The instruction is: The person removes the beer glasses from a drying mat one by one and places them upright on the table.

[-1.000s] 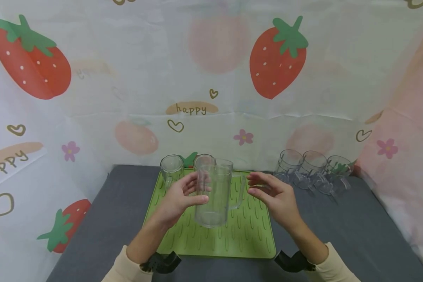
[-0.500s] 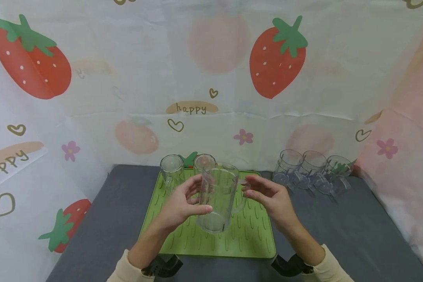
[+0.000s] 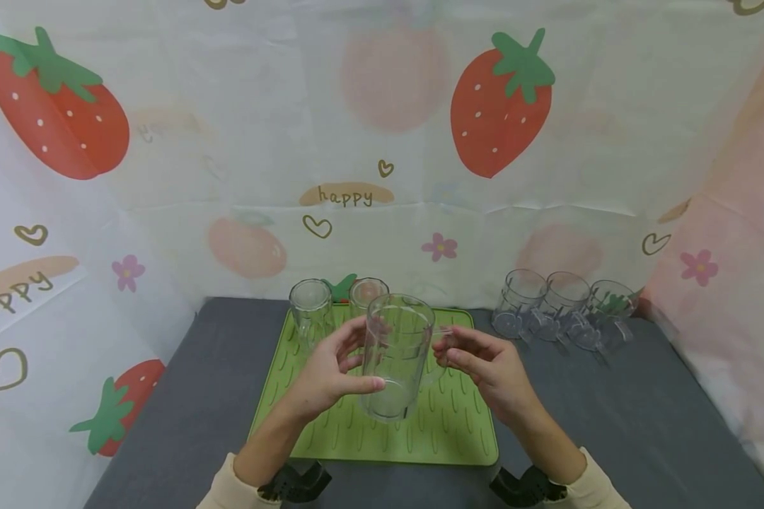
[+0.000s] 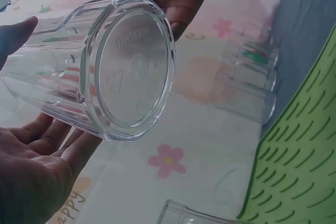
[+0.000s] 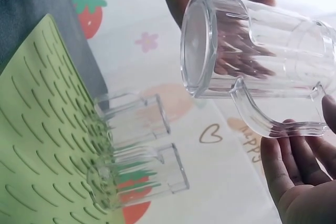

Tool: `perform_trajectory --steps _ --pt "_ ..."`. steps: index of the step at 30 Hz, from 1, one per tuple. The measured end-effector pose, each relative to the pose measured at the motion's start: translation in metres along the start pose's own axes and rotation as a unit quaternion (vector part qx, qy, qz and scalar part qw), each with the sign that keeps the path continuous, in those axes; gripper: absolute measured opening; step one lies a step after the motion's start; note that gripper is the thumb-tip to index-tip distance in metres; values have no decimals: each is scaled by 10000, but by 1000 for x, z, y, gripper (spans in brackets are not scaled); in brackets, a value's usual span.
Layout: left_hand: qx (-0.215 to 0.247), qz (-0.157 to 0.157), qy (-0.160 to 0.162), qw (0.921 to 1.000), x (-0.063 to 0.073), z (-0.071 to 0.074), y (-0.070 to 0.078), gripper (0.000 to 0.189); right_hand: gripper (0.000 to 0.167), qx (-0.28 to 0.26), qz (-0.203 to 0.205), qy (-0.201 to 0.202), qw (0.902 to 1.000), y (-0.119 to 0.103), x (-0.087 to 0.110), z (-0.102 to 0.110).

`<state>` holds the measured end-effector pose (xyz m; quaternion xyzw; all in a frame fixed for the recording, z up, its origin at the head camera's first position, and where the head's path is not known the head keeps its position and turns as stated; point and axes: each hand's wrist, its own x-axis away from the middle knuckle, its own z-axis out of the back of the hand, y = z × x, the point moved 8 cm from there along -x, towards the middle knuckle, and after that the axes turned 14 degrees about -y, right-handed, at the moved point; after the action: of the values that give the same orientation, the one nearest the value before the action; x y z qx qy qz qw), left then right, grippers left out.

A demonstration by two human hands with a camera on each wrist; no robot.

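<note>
A clear mug (image 3: 397, 360) is held above the green mat, rim upward and slightly tilted. My left hand (image 3: 331, 371) grips its body from the left, thumb in front and fingers behind. In the left wrist view the mug's base (image 4: 137, 69) shows embossed markings. My right hand (image 3: 493, 367) is at the mug's right side; in the right wrist view its fingers (image 5: 291, 163) curl under the handle (image 5: 262, 121), with the thumb on the other side. Part of the handle is hidden behind the right fingers in the head view.
The green ridged mat (image 3: 388, 449) lies on a dark grey tabletop (image 3: 624, 410). Two clear mugs (image 3: 310, 304) stand along its back edge. Several more clear mugs (image 3: 563, 300) are close together at the back right. A strawberry-print cloth (image 3: 382, 141) hangs behind and at the sides.
The mug has come slightly nearer and to the right, its handle turning toward the right hand. My right hand has moved left and taken hold of the handle, which it did not touch before.
</note>
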<state>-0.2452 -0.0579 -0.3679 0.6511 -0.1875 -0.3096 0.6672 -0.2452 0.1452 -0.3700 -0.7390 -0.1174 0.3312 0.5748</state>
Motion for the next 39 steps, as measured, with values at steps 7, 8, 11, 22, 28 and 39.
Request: perform_trajectory --steps 7,8,11,22,28,39 --pt "78 -150 -49 9998 2 -2 0 84 34 -48 186 -105 9998 -1 1 -2" --pt "72 -165 -58 9998 2 -2 1 83 35 -51 206 -119 9997 -2 1 -2" --pt "41 -183 -73 9998 2 -2 1 81 34 -36 221 -141 9997 -2 1 -2" --pt "-74 -383 -207 9990 2 -3 1 78 31 179 166 -132 9996 -2 1 -1" --pt "7 -332 -351 9988 2 -5 -4 75 29 306 59 16 9995 3 4 2" --pt "16 101 -388 9992 0 -4 -43 80 26 901 -263 828 9921 16 18 18"
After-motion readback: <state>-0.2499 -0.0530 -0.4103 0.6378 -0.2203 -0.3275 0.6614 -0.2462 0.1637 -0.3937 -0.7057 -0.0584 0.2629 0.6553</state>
